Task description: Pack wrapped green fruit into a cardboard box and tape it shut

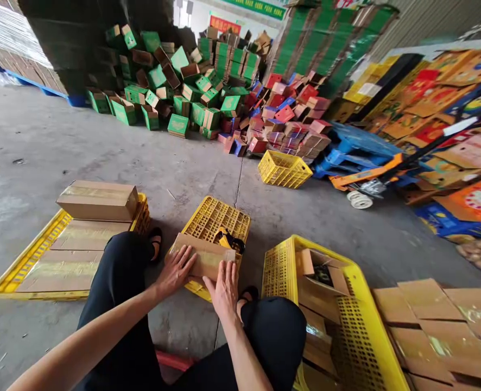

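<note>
A small cardboard box (208, 259) with clear tape along its top lies on an upturned yellow crate (220, 212) between my knees. My left hand (178, 267) rests on the box's left part, fingers stretched out. On its right end lies my right hand (223, 290), fingers extended and the thumb apart. Behind the box, a yellow and black tape dispenser (229, 239) sits on the crate. To my left, taped boxes (97, 200) fill a yellow crate (4, 277). At my right, another yellow crate (279, 266) holds cartons, including one with open flaps (324, 271).
Stacked taped cartons (431, 309) stand at the far right. A yellow crate (285, 169) sits ahead on the concrete floor, near blue pallets (354, 146) and an orange pallet jack (366, 172). Green boxes (178, 125) and red boxes (285, 114) lie heaped at the back.
</note>
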The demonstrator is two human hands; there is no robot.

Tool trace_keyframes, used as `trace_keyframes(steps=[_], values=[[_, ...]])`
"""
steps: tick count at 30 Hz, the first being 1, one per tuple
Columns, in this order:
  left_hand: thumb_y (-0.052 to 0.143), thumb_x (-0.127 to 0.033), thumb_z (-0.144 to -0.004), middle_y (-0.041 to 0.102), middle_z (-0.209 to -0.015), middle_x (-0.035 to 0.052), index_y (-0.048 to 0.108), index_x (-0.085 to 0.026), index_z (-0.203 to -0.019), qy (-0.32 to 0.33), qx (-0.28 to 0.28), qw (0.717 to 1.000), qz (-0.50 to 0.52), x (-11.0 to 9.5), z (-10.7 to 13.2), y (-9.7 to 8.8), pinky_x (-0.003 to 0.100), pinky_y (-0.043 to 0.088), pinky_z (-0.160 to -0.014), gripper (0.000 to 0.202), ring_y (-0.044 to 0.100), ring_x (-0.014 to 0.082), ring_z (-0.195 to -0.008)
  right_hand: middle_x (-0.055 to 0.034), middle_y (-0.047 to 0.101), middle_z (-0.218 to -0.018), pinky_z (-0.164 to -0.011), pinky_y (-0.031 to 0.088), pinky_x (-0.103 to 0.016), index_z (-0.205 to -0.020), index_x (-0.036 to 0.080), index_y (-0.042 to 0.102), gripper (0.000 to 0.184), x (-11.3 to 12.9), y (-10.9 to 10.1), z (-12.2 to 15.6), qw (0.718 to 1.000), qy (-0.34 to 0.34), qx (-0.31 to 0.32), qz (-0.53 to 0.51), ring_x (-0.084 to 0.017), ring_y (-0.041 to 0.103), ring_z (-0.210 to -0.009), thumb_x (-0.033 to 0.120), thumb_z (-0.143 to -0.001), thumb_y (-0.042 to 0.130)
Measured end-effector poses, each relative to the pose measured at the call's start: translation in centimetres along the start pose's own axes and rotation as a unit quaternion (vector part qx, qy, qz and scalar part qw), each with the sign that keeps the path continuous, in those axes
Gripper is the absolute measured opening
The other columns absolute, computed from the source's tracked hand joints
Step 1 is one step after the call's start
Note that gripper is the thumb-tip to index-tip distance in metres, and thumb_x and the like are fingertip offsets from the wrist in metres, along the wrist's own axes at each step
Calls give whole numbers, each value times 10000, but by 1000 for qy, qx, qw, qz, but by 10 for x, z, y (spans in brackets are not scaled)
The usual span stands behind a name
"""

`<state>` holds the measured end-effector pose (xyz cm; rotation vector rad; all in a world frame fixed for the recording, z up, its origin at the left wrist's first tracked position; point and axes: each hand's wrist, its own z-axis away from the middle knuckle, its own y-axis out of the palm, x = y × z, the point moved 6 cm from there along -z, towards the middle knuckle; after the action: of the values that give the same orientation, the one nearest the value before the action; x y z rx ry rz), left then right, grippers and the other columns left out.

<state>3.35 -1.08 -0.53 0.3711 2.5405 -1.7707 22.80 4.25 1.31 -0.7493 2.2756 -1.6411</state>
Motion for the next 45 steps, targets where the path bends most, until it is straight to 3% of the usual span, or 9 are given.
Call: trace_keyframes(steps=[7,11,15,20,24,29,35,41,45], values=[[638,-562,-988,335,-1751,161,442,-215,-1657,9,-18,1000,2,-18,-4,-5,592,209,-1293,779,286,413,-1621,-145,592,-1587,-1217,427,-497,-1547,119,594,516,52,-5,-18,995,-85,19,-58,-338,494,-1501,316,-1136,352],[543,-646,-1031,409,-1718,149,460,-193,-1647,22,-16,999,25,-7,-4,-10,510,248,-1291,770,373,359,-1589,-149,657,-1506,-1087,515,-476,-1510,157,634,493,48,-12,-33,996,-61,34,-53,-327,625,-1315,351,-1142,370],[404,-713,-1064,480,-1671,168,473,-159,-1631,-59,-40,997,33,12,-2,-12,506,323,-1260,795,444,346,-1548,-191,657,-1483,-995,534,-512,-1517,160,623,520,49,-11,-40,999,-20,31,-28,-364,641,-1233,417,-1142,371],[367,-621,-1109,522,-1639,175,522,-152,-1591,-89,-58,992,74,19,-2,-9,560,401,-1223,690,454,359,-1540,-216,647,-1471,-1037,509,-551,-1502,137,625,500,61,-6,-42,999,-10,33,-39,-379,612,-1255,361,-1132,374],[309,-421,-1154,601,-1571,153,556,-155,-1557,-86,-75,984,139,29,-7,-6,520,432,-1235,543,518,294,-1497,-189,652,-1467,-1136,478,-483,-1513,130,616,488,87,3,-49,992,-76,51,-92,-320,594,-1313,240,-1110,364],[288,-376,-1156,571,-1599,141,492,-174,-1603,-113,-82,971,192,41,-3,3,542,418,-1266,532,499,271,-1516,-147,491,-1669,-1306,276,-515,-1676,136,391,589,111,15,-49,984,-118,86,-103,-287,387,-1565,234,-1095,385],[372,-467,-1140,385,-1738,104,349,-238,-1691,-126,-91,972,175,36,5,6,628,313,-1313,597,180,321,-1669,-66,382,-1741,-1305,262,-542,-1705,280,332,594,83,16,-44,988,-65,128,-57,-280,311,-1624,407,-1130,406],[325,-488,-1147,345,-1756,119,223,-230,-1731,-111,-97,974,174,33,4,0,571,269,-1344,646,281,299,-1642,-91,393,-1730,-1303,268,-562,-1690,256,377,631,39,12,-37,993,6,109,-34,-307,352,-1607,517,-1118,434],[329,-505,-1142,215,-1802,111,229,-248,-1729,-175,-88,958,210,39,10,5,529,292,-1335,649,260,307,-1649,-158,367,-1732,-1262,346,-595,-1675,166,411,656,-2,12,-26,993,93,74,1,-376,362,-1596,508,-1116,436]])
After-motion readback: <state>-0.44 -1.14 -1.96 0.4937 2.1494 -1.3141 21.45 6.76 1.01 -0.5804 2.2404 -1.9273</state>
